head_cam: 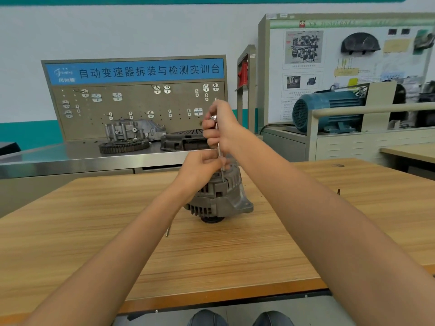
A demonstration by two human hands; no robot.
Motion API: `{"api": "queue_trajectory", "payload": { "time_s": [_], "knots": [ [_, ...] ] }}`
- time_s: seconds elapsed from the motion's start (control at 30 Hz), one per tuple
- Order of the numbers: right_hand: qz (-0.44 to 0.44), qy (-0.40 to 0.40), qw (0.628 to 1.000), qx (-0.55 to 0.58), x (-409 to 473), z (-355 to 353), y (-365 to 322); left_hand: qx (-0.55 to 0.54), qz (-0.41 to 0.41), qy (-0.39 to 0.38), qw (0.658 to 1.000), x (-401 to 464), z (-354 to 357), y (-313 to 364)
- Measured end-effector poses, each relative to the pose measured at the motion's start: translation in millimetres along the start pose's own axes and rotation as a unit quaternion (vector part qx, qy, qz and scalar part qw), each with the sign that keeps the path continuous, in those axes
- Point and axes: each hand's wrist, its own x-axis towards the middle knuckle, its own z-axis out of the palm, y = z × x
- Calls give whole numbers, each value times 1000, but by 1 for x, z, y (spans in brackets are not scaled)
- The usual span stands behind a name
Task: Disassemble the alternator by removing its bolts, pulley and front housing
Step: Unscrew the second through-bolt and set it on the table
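Now my right hand (220, 124) grips the slim chrome driver (217, 142), my left hand (202, 164) pinches its shaft above the grey finned alternator (219, 196); I'd keep it plumb.

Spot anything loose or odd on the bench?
A loose bolt lies on the table near the alternator, partly under the left forearm. A small dark piece sits alone far right; too small to identify.

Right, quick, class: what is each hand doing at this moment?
Left hand: pinches the lower shaft of the long driver at the alternator.
Right hand: grips the driver's top.
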Motion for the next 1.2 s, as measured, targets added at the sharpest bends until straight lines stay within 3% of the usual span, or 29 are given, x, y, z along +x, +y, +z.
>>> {"api": "queue_trajectory", "payload": {
  "time_s": [0.1,0.17,0.23,0.3,0.37,0.43,0.53,0.63,0.87,1.0,1.2],
  "knots": [
    [41,-160,986,24,2,-13,-2,-5,-6,0,1000,0,-3,0],
    [48,-191,979,47,1,-19,-3,2,-11,17,1000,0,-1,0],
    [29,-141,988,63,-2,-16,-1,6,-23,43,999,0,1,1],
    [-45,-8,999,27,-7,-5,5,20,-41,75,996,2,5,1],
    [-153,151,975,-61,-15,10,16,69,-52,121,989,5,7,3],
    [-228,242,939,-94,-20,21,27,149,-46,169,973,6,9,5],
    [-265,235,929,-110,-21,22,36,141,-17,177,974,7,12,2],
    [-295,207,922,-139,-21,15,37,103,8,118,988,5,10,-5],
    [-269,217,938,-13,-12,2,23,123,30,-20,992,1,-5,-16],
    [-255,231,938,41,-7,-5,5,122,33,-1,992,-1,-5,-19],
    [-247,259,934,-7,-5,-31,14,105,11,33,994,1,-2,-16]
  ]
}}
